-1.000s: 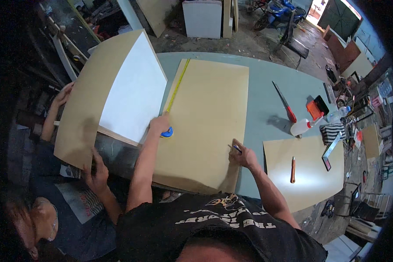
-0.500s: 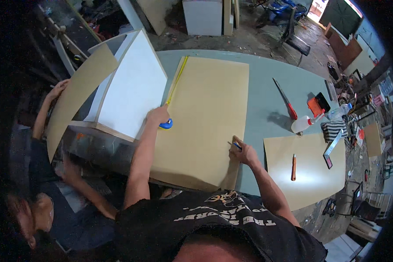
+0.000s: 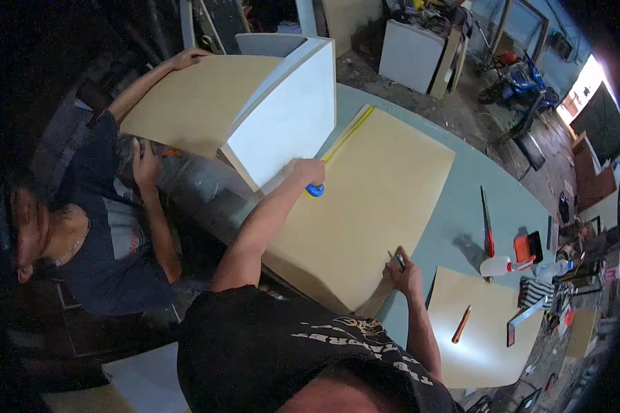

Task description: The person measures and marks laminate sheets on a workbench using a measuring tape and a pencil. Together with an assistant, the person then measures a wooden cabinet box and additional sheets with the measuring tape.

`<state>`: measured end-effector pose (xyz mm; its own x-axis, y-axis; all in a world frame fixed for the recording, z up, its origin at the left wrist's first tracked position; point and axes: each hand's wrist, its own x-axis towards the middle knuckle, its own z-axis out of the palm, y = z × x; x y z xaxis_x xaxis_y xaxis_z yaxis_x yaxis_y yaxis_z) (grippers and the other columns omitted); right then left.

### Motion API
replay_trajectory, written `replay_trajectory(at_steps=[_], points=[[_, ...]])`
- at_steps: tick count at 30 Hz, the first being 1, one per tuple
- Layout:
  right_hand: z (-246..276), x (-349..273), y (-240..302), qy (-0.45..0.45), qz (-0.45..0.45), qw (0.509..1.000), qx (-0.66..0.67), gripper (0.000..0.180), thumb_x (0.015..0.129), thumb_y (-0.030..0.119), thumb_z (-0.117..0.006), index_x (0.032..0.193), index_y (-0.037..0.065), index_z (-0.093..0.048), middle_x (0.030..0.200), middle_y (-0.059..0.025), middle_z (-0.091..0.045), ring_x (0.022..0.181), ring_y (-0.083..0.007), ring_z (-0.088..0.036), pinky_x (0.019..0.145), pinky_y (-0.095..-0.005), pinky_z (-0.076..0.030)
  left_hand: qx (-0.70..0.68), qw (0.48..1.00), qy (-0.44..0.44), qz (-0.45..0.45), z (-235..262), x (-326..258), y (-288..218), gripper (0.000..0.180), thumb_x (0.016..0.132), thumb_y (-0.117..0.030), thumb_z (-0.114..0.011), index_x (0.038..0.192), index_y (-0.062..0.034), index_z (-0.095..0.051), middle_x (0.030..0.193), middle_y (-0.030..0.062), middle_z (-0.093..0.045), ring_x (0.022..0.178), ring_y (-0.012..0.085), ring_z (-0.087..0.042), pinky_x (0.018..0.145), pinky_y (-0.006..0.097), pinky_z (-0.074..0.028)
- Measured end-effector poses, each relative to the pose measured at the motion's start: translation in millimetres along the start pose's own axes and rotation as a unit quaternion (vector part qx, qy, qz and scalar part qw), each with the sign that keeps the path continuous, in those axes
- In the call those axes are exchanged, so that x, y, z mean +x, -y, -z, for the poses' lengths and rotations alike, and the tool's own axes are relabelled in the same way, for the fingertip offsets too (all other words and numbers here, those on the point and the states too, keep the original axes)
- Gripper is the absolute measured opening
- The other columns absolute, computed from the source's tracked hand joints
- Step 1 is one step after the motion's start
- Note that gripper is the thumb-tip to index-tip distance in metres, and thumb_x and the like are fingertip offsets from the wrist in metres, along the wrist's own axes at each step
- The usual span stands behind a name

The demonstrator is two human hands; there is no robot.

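Observation:
My left hand (image 3: 310, 171) is closed around a blue tape measure (image 3: 315, 191) at the left edge of a large tan board (image 3: 386, 186). From it the yellow tape blade (image 3: 352, 129) runs out along that edge to the board's far end. Near the board's right edge, my right hand (image 3: 406, 277) pinches a slim blue pen or pencil (image 3: 399, 261), its exact kind unclear. That hand rests on or just above the board.
A white open cabinet (image 3: 289, 120) stands beside the board. A co-worker at left holds a thin tan sheet (image 3: 193, 96). To the right lie a handsaw (image 3: 488, 227), a spray bottle (image 3: 499, 266), an orange-handled cutter (image 3: 462, 325) and a try square (image 3: 527, 320) on a smaller sheet (image 3: 475, 358).
My view has turned left, so the bench appears shifted right and tilted. The co-worker's sheet now lies flatter against the cabinet. Both my hands keep their holds.

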<state>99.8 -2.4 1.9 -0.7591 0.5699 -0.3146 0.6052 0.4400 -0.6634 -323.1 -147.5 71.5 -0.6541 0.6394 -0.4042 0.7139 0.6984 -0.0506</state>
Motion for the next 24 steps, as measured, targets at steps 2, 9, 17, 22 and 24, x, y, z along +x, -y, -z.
replay_trajectory(at_steps=[2, 9, 17, 22, 24], points=[[-0.8, 1.8, -17.7, -0.023, 0.008, 1.0, -0.005, 0.073, 0.083, 0.041, -0.073, 0.147, 0.019, -0.047, 0.1, -0.0234, -0.07, 0.092, -0.0369, -0.07, 0.078, -0.0458, -0.055, -0.004, 1.0, 0.002, -0.006, -0.2, 3.0, -15.7, 0.042, 0.085, -0.023, -0.056, 0.123, -0.0085, -0.063, 0.113, 0.0164, -0.071, 0.102, 0.0332, -0.07, 0.085, 0.05, -0.055], [-12.2, 13.3, -52.8, -0.121, 0.104, 0.987, -0.032, 0.073, 0.081, 0.041, -0.075, 0.145, 0.017, -0.051, 0.071, -0.0148, -0.066, 0.065, -0.0237, -0.067, 0.063, -0.0404, -0.053, -0.023, 1.0, 0.002, -0.006, -4.4, 7.2, -31.1, 0.029, 0.081, -0.019, -0.065, 0.107, -0.0088, -0.073, 0.11, 0.0146, -0.073, 0.1, 0.031, -0.072, 0.08, 0.045, -0.058], [-11.0, 17.3, -3.4, -0.056, 0.05, 0.997, 0.0, 0.071, 0.082, 0.043, -0.073, 0.143, 0.014, -0.052, 0.077, -0.0193, -0.069, 0.078, -0.0304, -0.073, 0.068, -0.0409, -0.055, -0.097, 0.985, -0.14, -0.011, -91.7, 14.2, 25.6, 0.057, 0.087, -0.021, -0.054, 0.143, -0.0118, -0.05, 0.107, 0.0193, -0.071, 0.089, 0.0353, -0.071, 0.078, 0.05, -0.056], [59.9, 28.3, 104.7, -0.018, 0.103, 0.983, -0.151, 0.06, 0.089, 0.038, -0.069, 0.142, 0.018, -0.052, 0.093, -0.022, -0.071, 0.086, -0.0442, -0.069, 0.074, -0.0503, -0.056, -0.321, 0.928, -0.188, 0.013, -115.6, 2.3, -10.2, 0.061, 0.092, -0.02, -0.048, 0.152, -0.0198, -0.037, 0.104, 0.0286, -0.067, 0.09, 0.0433, -0.067, 0.081, 0.054, -0.053], [96.5, 50.4, 205.1, -0.047, 0.186, 0.974, -0.118, 0.054, 0.09, 0.031, -0.068, 0.141, 0.018, -0.054, 0.087, -0.0224, -0.07, 0.08, -0.0421, -0.069, 0.072, -0.0505, -0.055, -0.364, 0.907, -0.211, 0.002, -127.8, -5.6, -6.6, 0.061, 0.093, -0.021, -0.047, 0.153, -0.0212, -0.036, 0.103, 0.03, -0.067, 0.09, 0.0449, -0.066, 0.082, 0.056, -0.052]])
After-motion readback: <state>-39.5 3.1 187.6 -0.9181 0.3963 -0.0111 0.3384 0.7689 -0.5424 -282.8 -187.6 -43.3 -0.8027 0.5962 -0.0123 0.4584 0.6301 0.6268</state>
